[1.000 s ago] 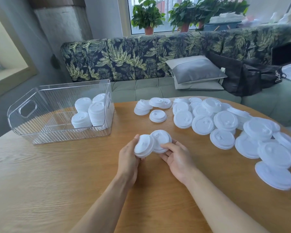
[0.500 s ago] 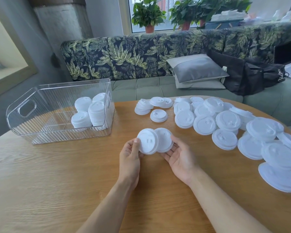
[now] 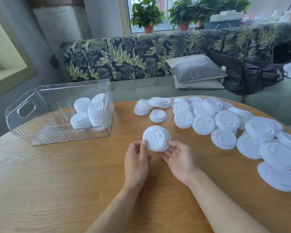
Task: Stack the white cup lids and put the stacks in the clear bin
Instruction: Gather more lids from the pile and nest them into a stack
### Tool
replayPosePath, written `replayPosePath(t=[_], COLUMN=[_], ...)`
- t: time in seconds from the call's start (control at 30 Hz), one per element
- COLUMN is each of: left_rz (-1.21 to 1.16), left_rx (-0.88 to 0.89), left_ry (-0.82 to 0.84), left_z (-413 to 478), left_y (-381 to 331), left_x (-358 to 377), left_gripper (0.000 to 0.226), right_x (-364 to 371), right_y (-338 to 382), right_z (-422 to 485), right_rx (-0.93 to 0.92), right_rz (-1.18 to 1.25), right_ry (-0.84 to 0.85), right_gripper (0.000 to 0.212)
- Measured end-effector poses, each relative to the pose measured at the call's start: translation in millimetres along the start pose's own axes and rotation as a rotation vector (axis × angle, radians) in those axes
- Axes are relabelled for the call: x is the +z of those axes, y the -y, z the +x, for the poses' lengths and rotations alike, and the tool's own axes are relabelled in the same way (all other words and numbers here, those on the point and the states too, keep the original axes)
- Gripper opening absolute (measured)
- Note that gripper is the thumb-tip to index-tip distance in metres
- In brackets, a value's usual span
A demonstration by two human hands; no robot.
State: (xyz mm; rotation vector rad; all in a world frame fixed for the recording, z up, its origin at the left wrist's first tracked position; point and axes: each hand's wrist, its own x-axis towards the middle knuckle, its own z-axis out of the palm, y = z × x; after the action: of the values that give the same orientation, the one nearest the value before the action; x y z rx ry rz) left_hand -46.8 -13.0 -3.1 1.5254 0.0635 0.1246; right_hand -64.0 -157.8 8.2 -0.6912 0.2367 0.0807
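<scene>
Wide wooden worktop (image 3: 57, 182), and the clear bin (image 3: 69, 83) sits on its far left part with four stacks of lids (image 3: 96, 113) already packed into its right end. Well to the right of the bin, the loose lids (image 3: 227, 120) sprawl in a big overlapping heap, plenty left to do. Now the change: a second ago there were two lids side by side, one in each hand, and they've come together! One has slid over the other, so there's a single held stack (image 3: 156, 137) in the air just right of the bin's near corner, face tilted towards the camera. The left hand (image 3: 136, 162) pinches its near-left rim, thumb on top and fingers (image 3: 144, 143) tucked behind. The right hand (image 3: 180, 158) lies palm-up, its fingers (image 3: 165, 154) loosely spread beneath the stack with the thumb against the rim. That looks like a nesting step just landing; I'd say it needs many more lids before it goes in the bin.
</scene>
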Motion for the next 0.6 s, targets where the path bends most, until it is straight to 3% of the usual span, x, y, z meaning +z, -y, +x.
replayPosePath(t=[0.27, 0.43, 0.6], left_rz=[0.221, 0.032, 0.012], left_rx=[0.102, 0.029, 0.046], left_ry=[-0.033, -0.024, 0.043], left_z=[-9.0, -6.7, -6.6], left_y=[-5.4, -9.0, -9.5], left_x=[2.4, 0.6, -2.3], left_gripper=[0.021, 0.026, 0.018], right_x=[5.7, 5.6, 7.0], right_y=[0.5, 0.7, 0.1], right_z=[-2.7, -4.0, -6.1], right_rx=[-0.035, -0.031, -0.021], right_rz=[-0.032, -0.068, -0.128], right_ry=[-0.010, 0.009, 0.026], right_gripper=[0.036, 0.052, 0.048])
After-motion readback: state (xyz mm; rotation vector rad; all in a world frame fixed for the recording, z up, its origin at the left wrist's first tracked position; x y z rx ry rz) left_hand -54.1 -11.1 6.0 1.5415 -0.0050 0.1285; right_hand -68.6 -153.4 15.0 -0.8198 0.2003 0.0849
